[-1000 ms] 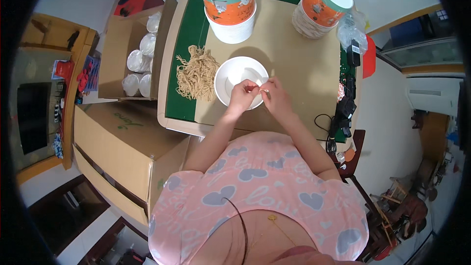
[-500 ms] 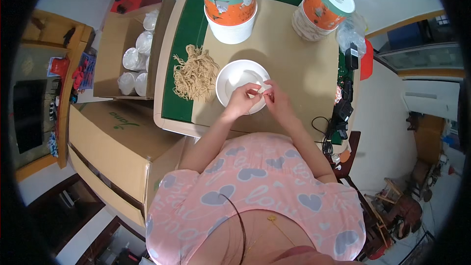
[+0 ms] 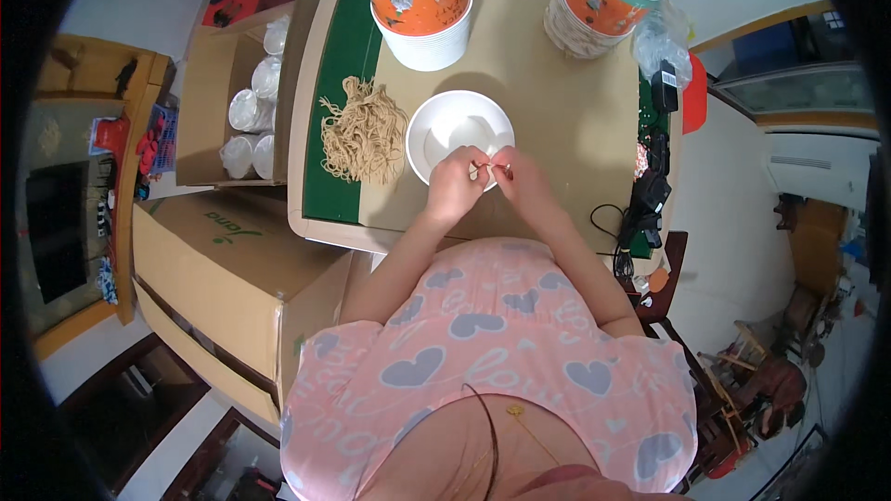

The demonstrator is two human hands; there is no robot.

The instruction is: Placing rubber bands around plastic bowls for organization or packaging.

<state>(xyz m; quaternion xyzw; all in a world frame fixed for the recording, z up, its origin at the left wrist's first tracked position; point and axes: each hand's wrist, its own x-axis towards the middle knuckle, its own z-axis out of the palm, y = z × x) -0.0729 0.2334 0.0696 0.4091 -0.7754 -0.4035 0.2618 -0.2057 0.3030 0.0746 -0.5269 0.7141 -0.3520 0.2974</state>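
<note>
A white paper tub stands mouth up in front of me, and both hands meet at its near right rim. My left hand is closed, thumb and fingertips pinched on a thin pale cord. Against it, my right hand pinches the same cord, its fingertips almost touching the left ones. The cord's ends and its contact with the rim are hidden by my fingers. To the left of the tub lies a loose pile of beige cords.
Upside-down orange printed tubs on white ones form a stack at the far left and another stack at the far right. Black adapters and cables line the right edge. Left of the table are an open carton of wrapped white rolls and a large carton.
Both hands have drawn closer together and curled tighter at the rim. My view has shifted slightly, so the table's things sit higher in the picture.
</note>
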